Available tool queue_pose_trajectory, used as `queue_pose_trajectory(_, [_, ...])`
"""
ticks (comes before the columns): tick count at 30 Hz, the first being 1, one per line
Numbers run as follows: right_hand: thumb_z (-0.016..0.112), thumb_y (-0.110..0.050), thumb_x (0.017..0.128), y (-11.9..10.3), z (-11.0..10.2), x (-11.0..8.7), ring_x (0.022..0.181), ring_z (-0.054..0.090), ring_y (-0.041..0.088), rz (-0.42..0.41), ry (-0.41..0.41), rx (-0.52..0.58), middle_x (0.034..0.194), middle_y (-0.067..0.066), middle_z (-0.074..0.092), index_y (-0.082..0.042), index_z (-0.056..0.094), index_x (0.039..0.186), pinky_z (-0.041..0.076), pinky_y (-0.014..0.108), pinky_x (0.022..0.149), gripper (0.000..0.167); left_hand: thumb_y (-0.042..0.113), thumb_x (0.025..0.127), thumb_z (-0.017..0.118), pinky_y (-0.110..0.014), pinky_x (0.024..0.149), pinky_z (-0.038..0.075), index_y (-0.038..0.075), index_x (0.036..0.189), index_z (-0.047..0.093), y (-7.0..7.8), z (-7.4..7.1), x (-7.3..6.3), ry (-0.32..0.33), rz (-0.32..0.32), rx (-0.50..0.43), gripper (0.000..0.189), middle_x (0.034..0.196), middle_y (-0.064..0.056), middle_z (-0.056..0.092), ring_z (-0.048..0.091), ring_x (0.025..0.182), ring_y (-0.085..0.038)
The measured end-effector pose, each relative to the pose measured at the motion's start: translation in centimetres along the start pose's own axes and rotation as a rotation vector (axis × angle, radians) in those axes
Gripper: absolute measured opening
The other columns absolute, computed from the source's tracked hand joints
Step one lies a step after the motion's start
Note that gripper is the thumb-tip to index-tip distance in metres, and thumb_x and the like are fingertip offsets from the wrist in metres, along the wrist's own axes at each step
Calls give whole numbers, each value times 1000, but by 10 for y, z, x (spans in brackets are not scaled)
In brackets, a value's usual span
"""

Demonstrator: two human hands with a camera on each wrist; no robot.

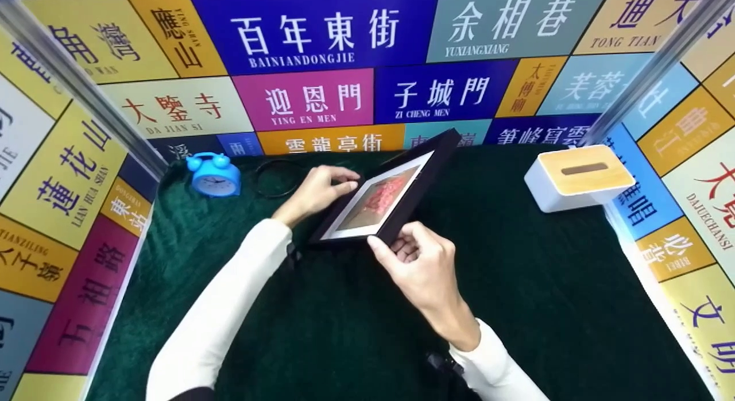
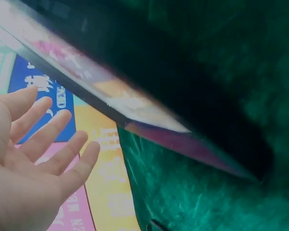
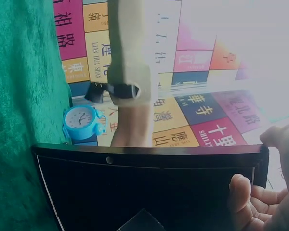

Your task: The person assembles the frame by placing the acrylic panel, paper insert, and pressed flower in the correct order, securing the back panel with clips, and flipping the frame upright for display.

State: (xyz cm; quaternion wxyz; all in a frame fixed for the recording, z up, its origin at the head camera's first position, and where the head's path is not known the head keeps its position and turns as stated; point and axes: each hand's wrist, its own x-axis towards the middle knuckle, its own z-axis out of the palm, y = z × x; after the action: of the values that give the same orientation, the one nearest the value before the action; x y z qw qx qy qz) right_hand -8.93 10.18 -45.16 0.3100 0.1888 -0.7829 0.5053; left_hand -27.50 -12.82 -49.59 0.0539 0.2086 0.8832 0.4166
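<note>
A black picture frame (image 1: 382,203) with a white mat and a pinkish-red picture is held tilted over the green cloth. My right hand (image 1: 422,269) grips its near right corner between thumb and fingers. The right wrist view shows the dark back of the frame (image 3: 135,192), with the right hand (image 3: 284,204) at one corner. By the frame's left side is my left hand (image 1: 316,191). Its fingers are spread and relaxed in the left wrist view, where the left hand (image 2: 43,159) appears apart from the frame (image 2: 149,67).
A blue alarm clock (image 1: 213,177) stands at the back left of the green cloth (image 1: 344,332). Beside it lies a thin black ring or loop (image 1: 256,181). A white tissue box (image 1: 580,180) with a wooden lid is at the back right. Colourful sign-covered panels (image 1: 316,30) enclose the table.
</note>
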Motion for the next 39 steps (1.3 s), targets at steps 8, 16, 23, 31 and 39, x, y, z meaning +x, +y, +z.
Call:
queue_pose_trajectory(8, [95, -18, 87, -6, 2, 2, 57, 65, 6, 3, 9, 24, 71, -2, 70, -9, 72, 81, 55, 23, 52, 25, 16, 110, 68, -51, 119, 48, 14, 154, 66, 2, -3, 22, -176, -37, 54, 44, 158, -11, 63, 58, 145, -39])
queue_pose_trajectory(16, [92, -17, 89, -15, 7, 4, 59, 68, 7, 72, 23, 31, 72, -3, 73, -8, 73, 82, 57, 23, 53, 22, 16, 112, 64, -54, 123, 44, 16, 158, 62, 10, 3, 28, -232, -26, 27, 46, 164, -10, 56, 53, 150, -42])
queue_pose_trajectory(23, [93, -17, 87, -13, 5, 4, 58, 68, 8, 141, 10, 51, 72, -2, 72, -6, 71, 83, 57, 21, 54, 24, 17, 111, 66, -54, 121, 46, 12, 150, 70, 5, 4, 24, -226, -5, -6, 39, 155, -11, 64, 58, 146, -38])
queue_pose_trajectory(31, [90, -20, 93, -13, 7, 8, 57, 74, 14, 314, -67, 191, 70, -1, 76, -5, 73, 87, 62, 29, 55, 23, 10, 109, 67, -48, 113, 54, 5, 143, 74, -7, 1, 14, -136, -9, -11, 35, 144, -13, 72, 68, 131, -31])
queue_pose_trajectory(39, [80, -4, 97, -8, -9, 15, 62, 79, 36, 449, 12, 332, 75, 17, 77, 2, 61, 85, 65, 45, 57, 23, 8, 109, 68, -51, 115, 53, 5, 141, 75, -10, -3, 12, -33, -28, -32, 33, 144, -14, 73, 67, 135, -35])
